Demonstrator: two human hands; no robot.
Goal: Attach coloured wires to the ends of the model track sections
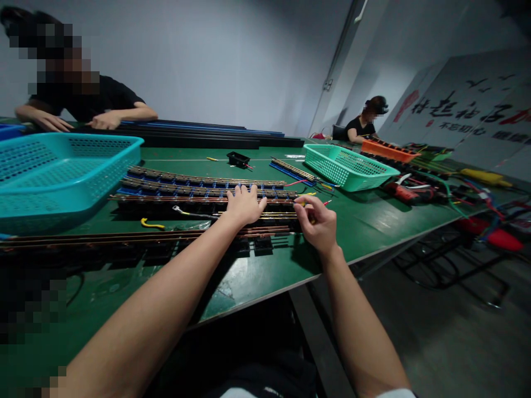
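My left hand (245, 207) lies flat with spread fingers on a row of track-like strips (186, 191), which have copper-coloured rails on black and blue cross pieces. At the strips' right end, my right hand (320, 222) is closed with thumb and forefinger pinched. A small yellow piece and a red wire end show around these fingers, but what they grip is mostly hidden. A dark cable with a metal lug (191, 214) runs towards my left wrist. Nearer to me, a long strip with copper rails (103, 239) passes behind my left forearm.
A turquoise basket (83, 182) stands at left, a green basket (352, 179) at right. Farther back are a small black tray (239, 159) and long dark bars (199, 138). A yellow piece (151, 224) lies left. Two other people sit across the green table (373, 224).
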